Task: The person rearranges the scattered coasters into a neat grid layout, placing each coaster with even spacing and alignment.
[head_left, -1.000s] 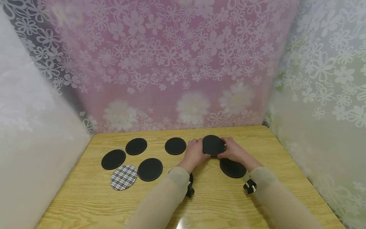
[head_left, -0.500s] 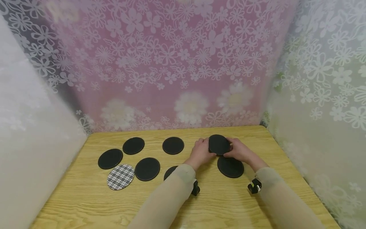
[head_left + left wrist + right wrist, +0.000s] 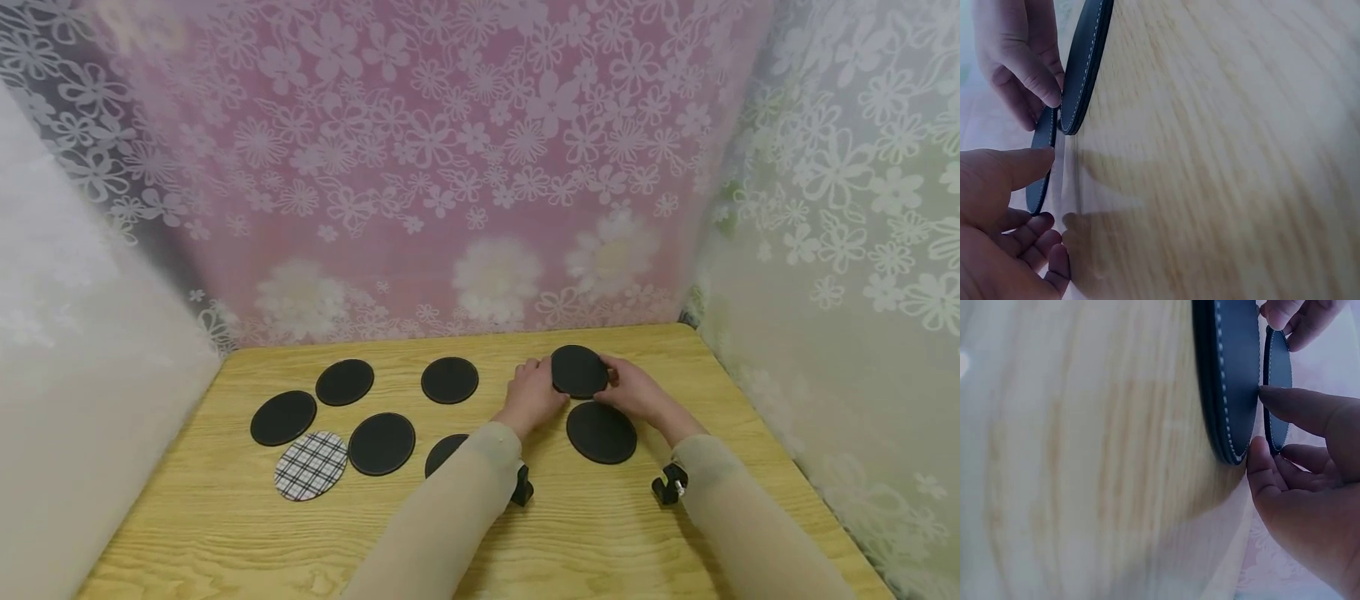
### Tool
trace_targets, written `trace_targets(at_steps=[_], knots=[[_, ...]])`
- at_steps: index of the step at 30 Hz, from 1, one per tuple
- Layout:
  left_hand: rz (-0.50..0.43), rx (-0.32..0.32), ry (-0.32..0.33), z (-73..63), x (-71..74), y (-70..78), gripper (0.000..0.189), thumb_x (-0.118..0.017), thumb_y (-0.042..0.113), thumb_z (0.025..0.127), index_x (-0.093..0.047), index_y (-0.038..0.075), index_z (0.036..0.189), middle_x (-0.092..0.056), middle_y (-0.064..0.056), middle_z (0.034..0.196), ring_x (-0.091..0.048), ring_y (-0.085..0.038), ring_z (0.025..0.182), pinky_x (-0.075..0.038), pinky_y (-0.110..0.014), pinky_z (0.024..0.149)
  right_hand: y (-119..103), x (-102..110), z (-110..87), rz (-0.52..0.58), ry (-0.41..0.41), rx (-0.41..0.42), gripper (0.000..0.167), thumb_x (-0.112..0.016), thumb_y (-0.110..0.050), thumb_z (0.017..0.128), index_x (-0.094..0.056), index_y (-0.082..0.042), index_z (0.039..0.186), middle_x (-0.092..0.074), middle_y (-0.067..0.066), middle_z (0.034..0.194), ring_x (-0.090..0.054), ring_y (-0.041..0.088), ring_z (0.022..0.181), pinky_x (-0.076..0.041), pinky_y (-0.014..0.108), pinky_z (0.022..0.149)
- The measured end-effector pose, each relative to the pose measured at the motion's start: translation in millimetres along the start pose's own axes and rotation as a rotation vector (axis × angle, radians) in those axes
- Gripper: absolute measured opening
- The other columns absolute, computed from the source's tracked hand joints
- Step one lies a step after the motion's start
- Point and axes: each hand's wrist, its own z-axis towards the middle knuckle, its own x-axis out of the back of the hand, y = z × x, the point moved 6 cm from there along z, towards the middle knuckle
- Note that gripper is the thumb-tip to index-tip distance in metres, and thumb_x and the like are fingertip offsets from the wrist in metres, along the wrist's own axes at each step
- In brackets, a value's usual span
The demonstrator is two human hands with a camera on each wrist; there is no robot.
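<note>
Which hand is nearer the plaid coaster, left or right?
Left. The left hand, holding the left edge of a black coaster, is right of and beyond the plaid coaster; the right hand is farther right, at the black coaster's opposite edge.

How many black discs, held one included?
7: held disc between left hand and right hand; front disc, just nearer; back disc left of the hands; middle disc, partly sleeve-hidden; three far-left discs. Others could be hidden beneath.

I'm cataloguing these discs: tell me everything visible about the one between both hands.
The held disc is round, flat and black, leather-like, with pale stitching round its edge. The left hand and right hand hold opposite sides near the far edge of the table, just beyond another black disc. Its underside is hidden.
</note>
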Motion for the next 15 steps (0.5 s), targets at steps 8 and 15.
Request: trace_targets(at_steps=[8, 15], knots=[[0.061, 0.037, -0.060, 8.1, -8.1, -0.2, 0.060, -0.080, 0.039, 0.104, -0.061, 0.015, 0.156, -0.057, -0.008, 0.153, -0.047, -0.029, 0.140, -0.047, -0.053, 0.108, 4.8, -0.1, 0.9, 0.036, 0.014, 0.017, 0.077, -0.071, -0.005, 0.105, -0.029, 0.019, 0.164, -0.048, 0.044, 0.155, -0.052, 0.058, 0.142, -0.049, 0.064, 0.112], [0.065, 0.069, -0.056, 4.3, -6.4, -0.5, 0.058, -0.080, 0.041, 0.104, -0.064, 0.013, 0.153, -0.055, -0.010, 0.153, -0.046, -0.031, 0.140, -0.046, -0.051, 0.109, 7.1, -2.3, -2.2, 0.042, 0.018, 0.016, 0.072, -0.070, -0.006, 0.107, -0.032, 0.017, 0.164, -0.040, 0.043, 0.162, -0.045, 0.059, 0.148, -0.043, 0.066, 0.117]])
